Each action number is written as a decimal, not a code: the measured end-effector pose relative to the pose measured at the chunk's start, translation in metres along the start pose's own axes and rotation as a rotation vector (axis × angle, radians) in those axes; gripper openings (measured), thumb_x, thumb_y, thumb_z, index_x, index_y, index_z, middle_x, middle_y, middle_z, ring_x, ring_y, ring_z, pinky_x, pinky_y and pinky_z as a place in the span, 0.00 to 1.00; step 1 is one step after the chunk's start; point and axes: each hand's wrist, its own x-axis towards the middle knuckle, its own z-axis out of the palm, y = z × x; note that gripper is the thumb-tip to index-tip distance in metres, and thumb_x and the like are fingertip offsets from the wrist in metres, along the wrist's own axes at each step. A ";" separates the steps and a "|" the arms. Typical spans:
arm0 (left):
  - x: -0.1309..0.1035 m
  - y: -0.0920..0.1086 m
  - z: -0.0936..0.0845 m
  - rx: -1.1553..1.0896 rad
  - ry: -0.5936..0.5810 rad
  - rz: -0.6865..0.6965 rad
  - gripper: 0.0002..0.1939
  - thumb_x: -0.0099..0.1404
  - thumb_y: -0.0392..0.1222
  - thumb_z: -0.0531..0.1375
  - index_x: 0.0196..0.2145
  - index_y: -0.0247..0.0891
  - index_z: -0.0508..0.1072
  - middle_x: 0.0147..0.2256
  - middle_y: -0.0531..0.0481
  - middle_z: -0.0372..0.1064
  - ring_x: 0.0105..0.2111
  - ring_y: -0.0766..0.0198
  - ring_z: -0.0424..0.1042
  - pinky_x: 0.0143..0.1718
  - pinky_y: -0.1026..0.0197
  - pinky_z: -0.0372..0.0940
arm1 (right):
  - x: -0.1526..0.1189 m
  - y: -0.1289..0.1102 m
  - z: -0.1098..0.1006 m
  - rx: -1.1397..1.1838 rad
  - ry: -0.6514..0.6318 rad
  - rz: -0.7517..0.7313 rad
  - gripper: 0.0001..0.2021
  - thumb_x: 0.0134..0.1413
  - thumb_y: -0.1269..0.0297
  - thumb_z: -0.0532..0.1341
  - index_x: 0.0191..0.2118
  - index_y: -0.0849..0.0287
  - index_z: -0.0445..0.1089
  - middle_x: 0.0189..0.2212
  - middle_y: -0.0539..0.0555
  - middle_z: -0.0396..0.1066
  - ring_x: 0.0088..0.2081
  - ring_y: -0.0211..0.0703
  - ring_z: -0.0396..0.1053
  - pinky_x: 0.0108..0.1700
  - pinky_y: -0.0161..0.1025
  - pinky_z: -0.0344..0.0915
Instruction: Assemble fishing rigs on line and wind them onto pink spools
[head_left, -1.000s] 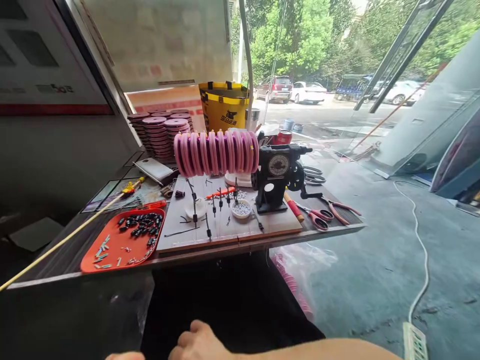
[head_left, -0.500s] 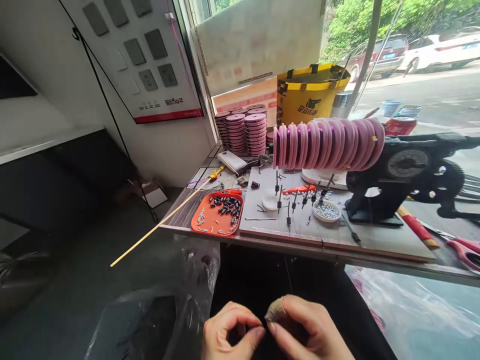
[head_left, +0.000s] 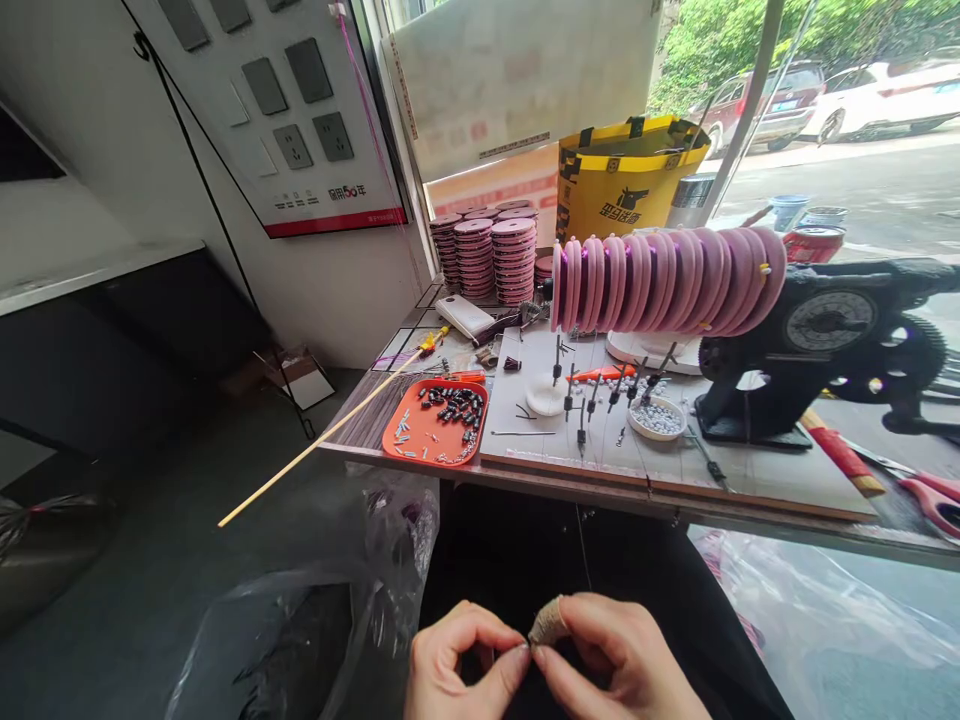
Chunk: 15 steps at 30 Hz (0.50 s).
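Low in the view, above dark-clothed legs, my left hand point(head_left: 466, 660) and my right hand point(head_left: 619, 655) meet at the fingertips. Thumb and forefinger of each are pinched closed, and what sits between the left ones is too small to make out. Beige tape wraps the right forefinger. A thin fishing line point(head_left: 583, 548) hangs from the table edge down to the right hand; its end is hidden. Pink foam spools point(head_left: 667, 282) sit in a row on a black hand-cranked winder point(head_left: 810, 330). Below them, several black stoppers with stems point(head_left: 592, 400) hang on lines over a pale board point(head_left: 525, 452).
An orange tray point(head_left: 397, 448) holds black and silver small parts. A white dish point(head_left: 660, 425) contains grey beads. Stacked pink spools point(head_left: 474, 262) and a yellow bag point(head_left: 622, 190) stand behind. A wooden stick point(head_left: 300, 465) juts past the left edge; scissors point(head_left: 934, 500) lie at right.
The hands stay pinched together in nearly the same place. The camera view has shifted slightly, so the table's contents appear a little displaced.
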 end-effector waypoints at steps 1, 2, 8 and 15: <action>0.000 0.001 0.000 0.007 0.000 0.006 0.08 0.45 0.44 0.64 0.16 0.37 0.73 0.17 0.53 0.66 0.19 0.69 0.62 0.23 0.67 0.56 | 0.000 0.000 0.001 -0.004 -0.005 0.009 0.07 0.44 0.69 0.56 0.21 0.62 0.68 0.14 0.47 0.62 0.16 0.31 0.55 0.18 0.27 0.51; 0.000 0.001 0.000 0.017 0.000 0.009 0.08 0.45 0.43 0.64 0.16 0.37 0.73 0.17 0.53 0.66 0.19 0.69 0.62 0.23 0.67 0.56 | 0.000 0.001 0.001 -0.007 -0.009 0.015 0.07 0.43 0.69 0.56 0.21 0.62 0.68 0.14 0.47 0.61 0.16 0.31 0.55 0.18 0.27 0.50; 0.000 -0.001 -0.001 0.087 -0.013 0.018 0.10 0.47 0.45 0.63 0.16 0.37 0.72 0.17 0.53 0.65 0.19 0.68 0.61 0.22 0.67 0.56 | 0.001 0.001 0.002 -0.006 -0.029 0.038 0.06 0.42 0.70 0.56 0.21 0.62 0.68 0.14 0.46 0.58 0.16 0.30 0.53 0.18 0.27 0.49; 0.000 -0.001 -0.001 0.113 -0.009 0.054 0.07 0.47 0.41 0.63 0.16 0.37 0.71 0.17 0.54 0.65 0.18 0.69 0.61 0.22 0.68 0.56 | 0.002 0.002 0.003 -0.018 -0.012 0.030 0.06 0.41 0.71 0.56 0.20 0.61 0.68 0.13 0.45 0.58 0.16 0.30 0.53 0.18 0.27 0.49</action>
